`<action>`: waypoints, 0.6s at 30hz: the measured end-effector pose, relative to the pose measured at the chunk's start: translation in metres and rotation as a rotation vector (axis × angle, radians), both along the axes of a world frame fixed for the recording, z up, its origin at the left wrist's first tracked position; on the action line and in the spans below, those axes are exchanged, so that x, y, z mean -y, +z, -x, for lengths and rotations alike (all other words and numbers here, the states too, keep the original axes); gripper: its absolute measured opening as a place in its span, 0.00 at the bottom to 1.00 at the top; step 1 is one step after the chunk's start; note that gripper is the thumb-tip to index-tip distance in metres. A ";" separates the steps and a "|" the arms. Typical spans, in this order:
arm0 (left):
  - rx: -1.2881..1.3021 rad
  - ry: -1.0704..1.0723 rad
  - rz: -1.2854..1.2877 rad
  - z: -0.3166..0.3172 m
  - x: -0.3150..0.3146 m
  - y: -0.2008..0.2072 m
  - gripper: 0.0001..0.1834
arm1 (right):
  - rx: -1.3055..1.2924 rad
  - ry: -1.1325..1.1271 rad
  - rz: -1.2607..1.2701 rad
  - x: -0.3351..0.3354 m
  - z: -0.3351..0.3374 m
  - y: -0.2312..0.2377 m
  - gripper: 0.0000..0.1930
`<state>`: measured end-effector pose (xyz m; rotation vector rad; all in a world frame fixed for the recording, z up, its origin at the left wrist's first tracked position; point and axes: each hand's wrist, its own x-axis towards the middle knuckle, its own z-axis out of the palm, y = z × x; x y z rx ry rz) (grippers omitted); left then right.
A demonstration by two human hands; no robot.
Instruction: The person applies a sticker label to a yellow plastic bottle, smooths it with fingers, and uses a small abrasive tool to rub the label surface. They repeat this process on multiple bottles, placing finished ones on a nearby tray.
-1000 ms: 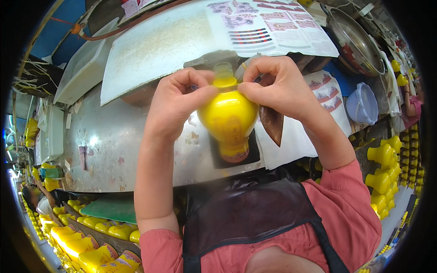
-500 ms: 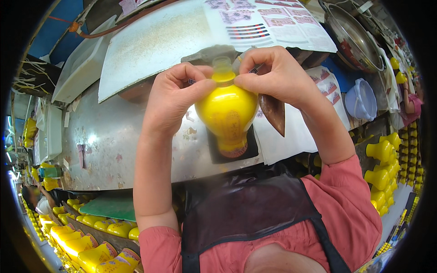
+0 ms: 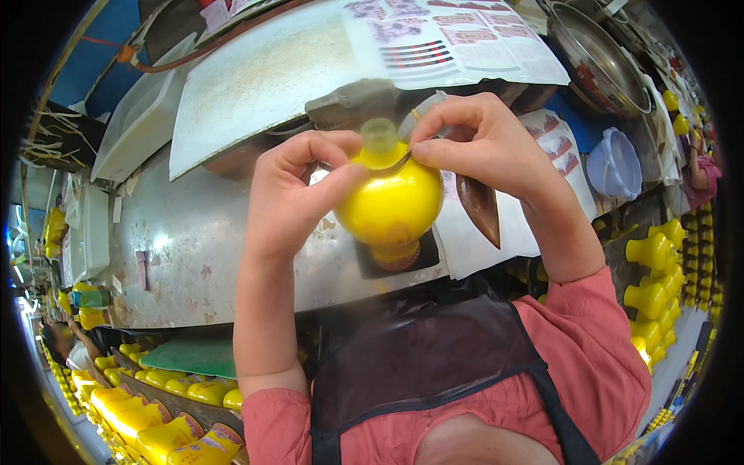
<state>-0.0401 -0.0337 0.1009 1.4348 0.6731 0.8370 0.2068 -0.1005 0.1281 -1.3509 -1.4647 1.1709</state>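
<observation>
Left hand (image 3: 302, 174) and right hand (image 3: 480, 147) each pinching a thin dark strip (image 3: 395, 167), bowed across near side of neck of yellow vase (image 3: 387, 203), standing on black pad (image 3: 370, 260) near metal table's (image 3: 201, 240) near edge

Wide lane on the left, tight quarters on the right

Left of the left hand (image 3: 306, 178), the metal tabletop (image 3: 201, 240) offers broad passage, past a slim pink scrap (image 3: 142, 271), up to the white board (image 3: 248, 85). Between the left hand and the right hand (image 3: 482, 143), the yellow vase (image 3: 390, 205) blocks the way, a grey lump (image 3: 349, 107) behind it. Below the right hand, a pointed brown piece (image 3: 479, 213) obstructs; farther right stands a pale blue bucket (image 3: 614, 167).
</observation>
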 end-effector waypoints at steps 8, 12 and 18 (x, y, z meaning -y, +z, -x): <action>0.010 -0.007 -0.018 0.001 0.002 0.000 0.06 | 0.092 -0.146 -0.029 0.029 0.010 0.006 0.08; 0.008 -0.023 -0.035 0.000 0.003 0.002 0.06 | 0.215 -0.178 -0.212 0.024 0.014 0.002 0.08; 0.008 -0.018 -0.037 0.000 0.006 0.005 0.06 | 0.351 -0.092 -0.319 0.007 0.010 0.005 0.08</action>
